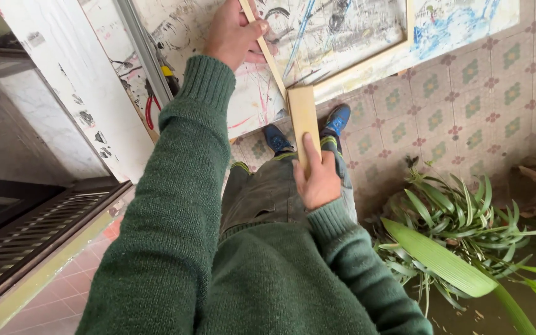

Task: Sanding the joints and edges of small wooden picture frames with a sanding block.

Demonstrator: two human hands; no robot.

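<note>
- Green knitted sleeves fill the near part of the head view; both arms reach away from the camera, the left one long and raised, the right one bent close to the body.
- Right hand (317, 180) holds a short flat wooden block (303, 121) by its near end: the thumb lies along its face, the other fingers wrap behind it, so the hand is closed on the wood.
- That block points away from the hand, up toward the board, and its far end meets the lower end of a thin wooden strip (267, 53).
- Left hand (234, 31) presses on the strip higher up, fingers curled around its edge and knuckles resting against the paint-smeared white board (342, 31); the grip is closed on the strip.
- The strip runs slantwise from the left hand down to the block, lying on the board's surface.
- A pale wooden frame edge (373, 59) borders the painted panel to the right of the strip.
- Below the block, grey trousers and blue shoes (337, 118) stand on a patterned tile floor (497, 99).
- Red-handled pliers (151, 105) hang or lean beside a white post, left of the left sleeve.
- A heap of long green leaves (448, 223) lies on the floor to the right of the right elbow, not inside any container.
</note>
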